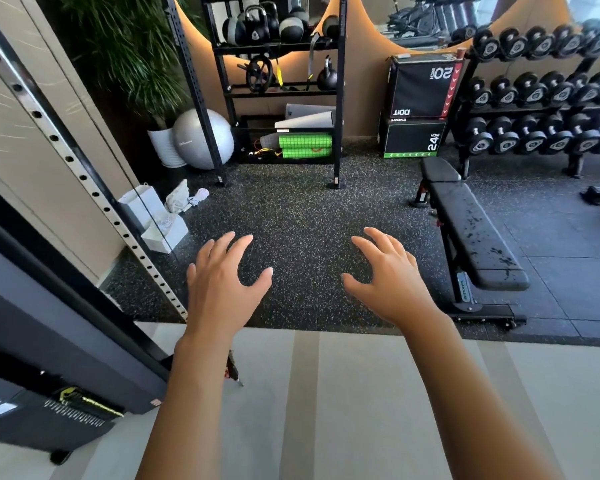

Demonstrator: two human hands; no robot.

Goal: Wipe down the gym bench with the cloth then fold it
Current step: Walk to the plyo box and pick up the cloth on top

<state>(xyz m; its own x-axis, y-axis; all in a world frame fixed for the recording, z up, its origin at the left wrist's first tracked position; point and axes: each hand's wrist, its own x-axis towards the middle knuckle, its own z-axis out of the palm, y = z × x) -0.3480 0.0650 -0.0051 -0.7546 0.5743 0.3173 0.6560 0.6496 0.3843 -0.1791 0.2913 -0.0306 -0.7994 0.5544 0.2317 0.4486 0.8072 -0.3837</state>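
Head view — gym floor, looking forward and down.

Left hand (222,282): held out palm down over the speckled rubber floor (298,216), fingers spread, grip released, holding nothing.

Right hand (388,275): likewise palm down, fingers spread and slightly curled, grip released, holding nothing.

Gym bench (471,226): black padded flat bench to the right of the right hand, well apart from it, running away from the camera; dark wet-looking spots scattered on the pad.

Cloth (184,199): crumpled pale fabric on the floor at left, beside white paper bags (153,216) — whether this is the wiping cloth cannot be told.

Storage rack (274,81): black shelving at centre back, carrying kettlebells and medicine balls above, rolled green mat (305,145) on the lowest shelf.

Exercise ball (201,138): grey, on the floor left of the rack, touching a white planter.

Plyo boxes (420,109): two black boxes stacked, right of the rack.

Dumbbell rack (541,91): three tiers of black dumbbells behind the bench.
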